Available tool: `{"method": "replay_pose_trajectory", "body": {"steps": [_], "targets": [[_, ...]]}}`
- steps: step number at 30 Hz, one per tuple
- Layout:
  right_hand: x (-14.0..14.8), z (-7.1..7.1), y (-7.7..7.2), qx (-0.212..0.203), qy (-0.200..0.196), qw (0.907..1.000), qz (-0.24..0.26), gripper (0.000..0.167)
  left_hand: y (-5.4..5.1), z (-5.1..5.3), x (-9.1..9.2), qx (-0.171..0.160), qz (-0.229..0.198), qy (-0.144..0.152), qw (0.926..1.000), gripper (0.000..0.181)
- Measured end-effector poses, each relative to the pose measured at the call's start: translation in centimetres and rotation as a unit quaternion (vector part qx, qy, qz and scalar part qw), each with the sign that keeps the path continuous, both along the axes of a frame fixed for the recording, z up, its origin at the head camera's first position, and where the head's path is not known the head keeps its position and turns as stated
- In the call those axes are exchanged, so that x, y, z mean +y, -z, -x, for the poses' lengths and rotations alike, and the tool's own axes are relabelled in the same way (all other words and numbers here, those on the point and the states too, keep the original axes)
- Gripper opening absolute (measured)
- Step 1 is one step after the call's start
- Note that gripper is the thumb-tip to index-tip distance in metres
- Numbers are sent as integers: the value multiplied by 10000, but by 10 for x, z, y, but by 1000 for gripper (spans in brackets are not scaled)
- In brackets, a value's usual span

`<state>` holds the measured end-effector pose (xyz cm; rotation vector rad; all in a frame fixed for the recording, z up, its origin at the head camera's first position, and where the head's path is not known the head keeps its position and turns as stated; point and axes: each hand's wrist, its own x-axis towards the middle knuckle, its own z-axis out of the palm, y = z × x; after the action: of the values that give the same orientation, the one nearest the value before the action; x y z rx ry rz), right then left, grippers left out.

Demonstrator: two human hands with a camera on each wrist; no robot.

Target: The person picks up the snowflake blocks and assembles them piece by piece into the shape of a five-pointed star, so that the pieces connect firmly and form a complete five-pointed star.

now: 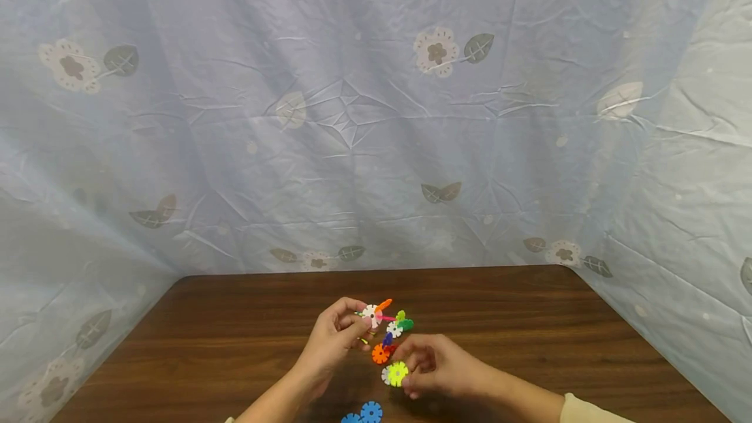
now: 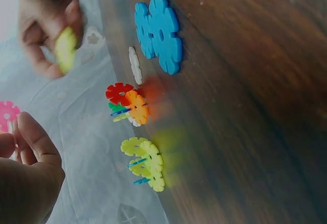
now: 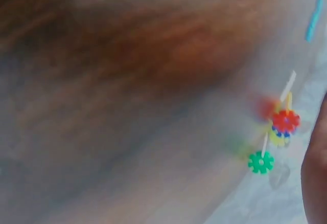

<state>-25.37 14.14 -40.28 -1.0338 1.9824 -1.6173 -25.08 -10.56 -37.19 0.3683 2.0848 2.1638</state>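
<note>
My left hand (image 1: 331,338) pinches a white notched disc (image 1: 370,316) between thumb and fingers. An orange disc (image 1: 383,305) and a pink disc (image 2: 7,114) appear joined to it. My right hand (image 1: 437,364) pinches a yellow notched disc (image 1: 398,374) by its edge, held above the table. Behind that disc, a loose white disc (image 1: 385,376) shows in part. Between the hands stands a joined group with an orange disc (image 1: 380,354), a red disc (image 2: 119,93) and a purple one (image 1: 388,339). Only a sliver of the right hand (image 3: 317,168) shows in the right wrist view.
Two blue discs (image 1: 371,412) lie at the front of the brown wooden table (image 1: 235,344). A joined yellow group (image 2: 153,162) stands near the left hand, mostly hidden in the head view. Farther back are white and green discs (image 1: 405,324). A patterned curtain (image 1: 352,149) surrounds the table.
</note>
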Motion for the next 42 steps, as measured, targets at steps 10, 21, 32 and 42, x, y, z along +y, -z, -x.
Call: {"method": "replay_pose_trajectory", "body": {"steps": [10, 21, 32, 42], "targets": [[10, 8, -23, 462, 1380, 9815, 1241, 46, 0, 1, 3, -314, -197, 13, 9993, 34], [6, 4, -28, 644, 1514, 9775, 1322, 44, -1, -4, 10, -647, -435, 259, 9966, 33], [5, 2, -29, 459, 1688, 9766, 1255, 48, 1, -4, 12, -779, -614, 196, 9949, 34], [2, 0, -27, 711, 1529, 9779, 1237, 44, 0, -5, 15, -742, -660, 142, 9950, 33]]}}
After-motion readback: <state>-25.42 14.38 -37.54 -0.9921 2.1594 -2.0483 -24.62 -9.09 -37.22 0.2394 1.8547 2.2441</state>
